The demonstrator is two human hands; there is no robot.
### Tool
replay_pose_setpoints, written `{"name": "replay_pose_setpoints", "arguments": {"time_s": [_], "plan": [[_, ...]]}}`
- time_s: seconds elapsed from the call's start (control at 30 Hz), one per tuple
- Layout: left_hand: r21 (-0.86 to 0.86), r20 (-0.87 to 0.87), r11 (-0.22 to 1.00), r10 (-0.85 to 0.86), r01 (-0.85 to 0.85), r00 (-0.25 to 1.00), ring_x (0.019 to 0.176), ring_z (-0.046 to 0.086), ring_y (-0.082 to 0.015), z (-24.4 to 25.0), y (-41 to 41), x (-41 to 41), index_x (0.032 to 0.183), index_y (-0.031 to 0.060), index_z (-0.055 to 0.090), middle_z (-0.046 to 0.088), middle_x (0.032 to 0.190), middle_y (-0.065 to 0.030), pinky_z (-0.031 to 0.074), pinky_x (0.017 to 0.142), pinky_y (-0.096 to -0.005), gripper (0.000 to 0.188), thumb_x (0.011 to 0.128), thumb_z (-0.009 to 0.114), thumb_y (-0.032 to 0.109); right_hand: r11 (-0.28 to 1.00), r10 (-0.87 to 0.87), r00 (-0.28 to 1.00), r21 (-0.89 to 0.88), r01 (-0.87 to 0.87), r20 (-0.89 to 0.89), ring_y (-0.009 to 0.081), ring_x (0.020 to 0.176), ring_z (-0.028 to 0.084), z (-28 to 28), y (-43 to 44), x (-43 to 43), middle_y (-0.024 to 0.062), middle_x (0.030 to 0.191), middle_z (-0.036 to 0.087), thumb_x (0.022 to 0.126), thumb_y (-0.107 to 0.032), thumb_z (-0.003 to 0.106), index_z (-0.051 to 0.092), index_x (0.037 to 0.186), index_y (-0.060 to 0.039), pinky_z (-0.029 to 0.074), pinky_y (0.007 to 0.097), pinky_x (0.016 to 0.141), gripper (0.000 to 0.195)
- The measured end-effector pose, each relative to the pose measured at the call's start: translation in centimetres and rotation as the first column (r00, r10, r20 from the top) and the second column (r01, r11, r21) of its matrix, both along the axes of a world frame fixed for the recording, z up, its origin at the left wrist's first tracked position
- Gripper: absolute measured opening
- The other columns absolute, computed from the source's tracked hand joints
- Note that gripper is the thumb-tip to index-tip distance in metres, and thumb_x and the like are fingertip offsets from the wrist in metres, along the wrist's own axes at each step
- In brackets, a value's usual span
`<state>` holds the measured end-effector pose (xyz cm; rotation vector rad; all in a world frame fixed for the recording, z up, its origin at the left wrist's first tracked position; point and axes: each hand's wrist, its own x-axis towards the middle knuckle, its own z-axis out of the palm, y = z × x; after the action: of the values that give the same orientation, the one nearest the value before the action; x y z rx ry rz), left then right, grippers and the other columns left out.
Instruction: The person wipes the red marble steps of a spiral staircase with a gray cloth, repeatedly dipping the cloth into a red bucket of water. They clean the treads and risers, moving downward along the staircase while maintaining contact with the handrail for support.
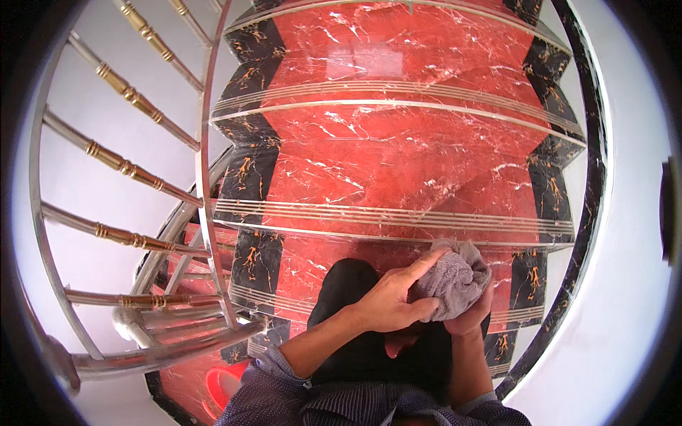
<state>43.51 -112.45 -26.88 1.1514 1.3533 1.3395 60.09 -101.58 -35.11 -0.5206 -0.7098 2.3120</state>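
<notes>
A bunched grey cloth [453,282] is between my two hands, above my knees and in front of a stair edge. My left hand [397,298] grips its left side, thumb below and fingers along the top. On the lower right, my right hand [471,314] holds the cloth from beneath, with most of its fingers hidden behind it. Before me rise stairs of polished red stone [399,165] with white veins and black side borders [248,181]. Pale grooved strips [394,213] run along the front of each tread.
A metal railing [205,160] with gold-coloured baluster sleeves [128,168] stands on the left. Below it, a red bucket [221,386] sits at lower left, partly hidden by my sleeve. A white wall [634,213] with a black skirting band [594,138] curves along the right.
</notes>
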Motion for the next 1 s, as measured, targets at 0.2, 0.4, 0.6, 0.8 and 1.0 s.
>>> {"name": "replay_pose_setpoints", "arguments": {"time_s": [0.2, 0.4, 0.6, 0.8, 1.0], "plan": [[-0.151, -0.24, 0.985, -0.12, 0.085, 0.963, 0.116, 0.066, -0.0291, -0.2, -0.7, -0.2, 0.151, 0.0064, 0.039, 0.061, 0.134, -0.0221, 0.051, 0.096, -0.0349, 0.078, 0.076, 0.06, 0.001, 0.992, 0.068, 0.983, 0.091, -0.085, 0.173, 0.0276, 0.118, 0.062, 1.7, 0.9, 1.7, 0.0139, 0.128, 0.064, 0.076, -0.03, 0.083, 0.052, 0.136, 0.0027, 0.047, 0.0406, 0.104, 0.075], [-0.024, -0.293, 0.998, 0.042, -0.052, 0.955, 0.095, 0.073, -0.0275, 0.7, -1.5, -0.8, 0.14, 0.013, 0.056, 0.068, 0.121, -0.0206, 0.056, 0.08, -0.0325, 0.069, 0.073, 0.056, -0.004, 0.942, 0.058, 0.951, 0.3, -0.153, 0.304, 0.0289, 0.103, 0.069, 5.5, 1.1, 2.8, 0.0188, 0.109, 0.071, 0.07, -0.01, 0.082, 0.068, 0.103, 0.004, 0.053, 0.0406, 0.094, 0.039], [0.444, 0.251, 0.854, 0.172, -0.271, 0.953, 0.12, 0.059, -0.0237, 3.5, -1.7, -1.7, 0.134, -0.0105, 0.053, 0.062, 0.128, -0.0178, 0.044, 0.103, -0.0345, 0.068, 0.067, 0.053, -0.018, 0.971, 0.14, 0.96, 0.226, -0.085, -0.244, 0.0414, 0.12, 0.059, 6.8, 2.2, 2.8, 0.0328, 0.119, 0.063, 0.065, -0.014, 0.08, 0.066, 0.09, 0.0052, 0.047, 0.0558, 0.101, 0.034], [0.242, 0.177, 0.897, 0.335, -0.371, 0.925, 0.112, 0.062, -0.0216, 2.8, -1.8, -1.3, 0.134, -0.0074, 0.052, 0.064, 0.12, -0.0142, 0.047, 0.102, -0.0368, 0.061, 0.074, 0.06, -0.015, 0.937, 0.053, 0.838, 0.263, -0.23, 0.542, 0.014, 0.089, 0.067, 3.3, 0.0, 2.0, 0.0063, 0.1, 0.073, 0.086, -0.003, 0.066, 0.071, 0.107, 0.004, 0.054, 0.0294, 0.081, 0.023], [0.309, -0.026, 0.884, 0.376, -0.351, 0.926, 0.112, 0.063, -0.0244, 4.8, -2.2, -1.0, 0.137, -0.0059, 0.049, 0.064, 0.122, -0.0164, 0.047, 0.102, -0.0384, 0.065, 0.076, 0.071, -0.011, 0.975, -0.218, 0.869, 0.061, 0.213, 0.445, 0.0147, 0.079, 0.067, 3.4, 0.4, 2.5, 0.0066, 0.093, 0.073, 0.089, -0.012, 0.069, 0.071, 0.104, 0.0031, 0.053, 0.0301, 0.073, 0.021]]}}
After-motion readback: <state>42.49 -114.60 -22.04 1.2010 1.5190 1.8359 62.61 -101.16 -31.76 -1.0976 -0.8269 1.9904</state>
